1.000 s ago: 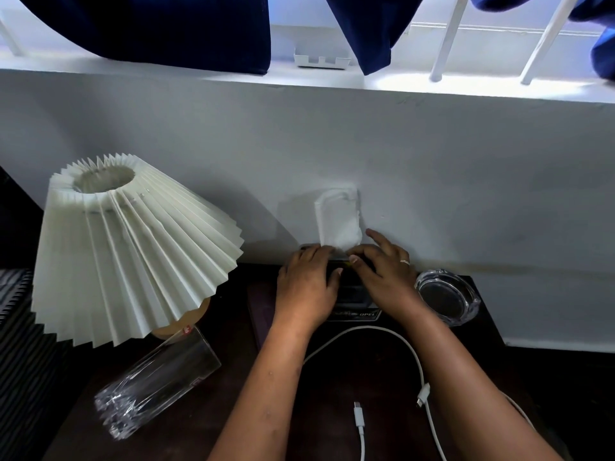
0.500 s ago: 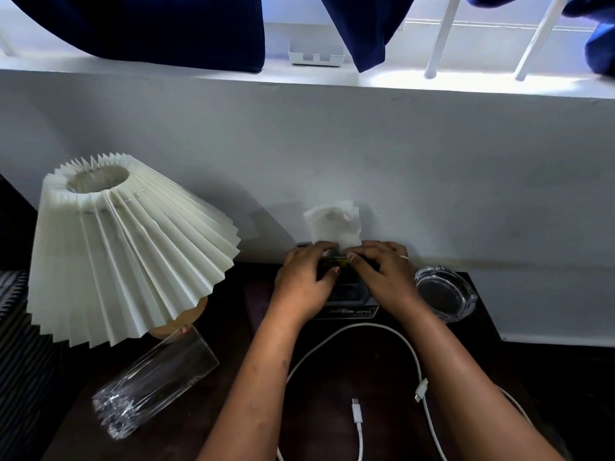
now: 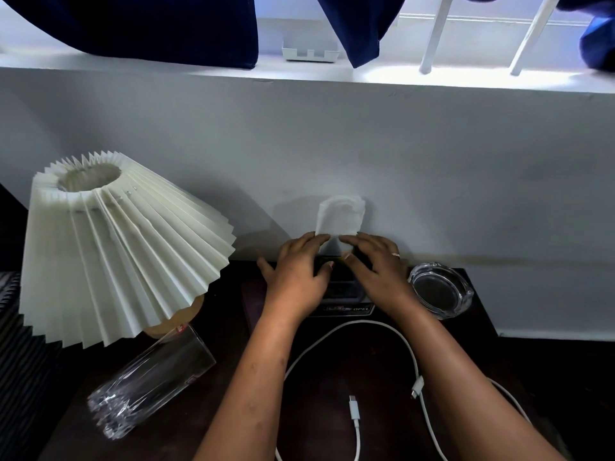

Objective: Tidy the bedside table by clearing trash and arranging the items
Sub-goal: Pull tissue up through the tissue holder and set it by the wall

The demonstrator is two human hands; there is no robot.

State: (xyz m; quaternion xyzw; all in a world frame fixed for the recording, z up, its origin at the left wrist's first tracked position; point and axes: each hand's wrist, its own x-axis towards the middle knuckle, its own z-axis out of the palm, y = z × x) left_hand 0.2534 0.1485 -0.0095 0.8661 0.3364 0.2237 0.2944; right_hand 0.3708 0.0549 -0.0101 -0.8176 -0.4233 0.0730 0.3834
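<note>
A white tissue (image 3: 340, 217) stands up out of a dark tissue box (image 3: 346, 309) at the back of the dark bedside table (image 3: 336, 371), against the wall. My left hand (image 3: 296, 277) lies flat on the box's left side, fingertips touching the tissue's lower edge. My right hand (image 3: 376, 271) rests on the right side, its index finger and thumb pinching the tissue's lower corner. Most of the box is hidden under my hands.
A pleated cream lamp shade (image 3: 116, 247) fills the left side. A clear drinking glass (image 3: 149, 384) lies on its side in front of it. A glass ashtray (image 3: 441, 291) sits at the right rear. A white charging cable (image 3: 409, 354) loops across the front.
The tissue was crumpled low half a second ago and now stands tall and smooth again. Both hands have spread slightly apart on the box.
</note>
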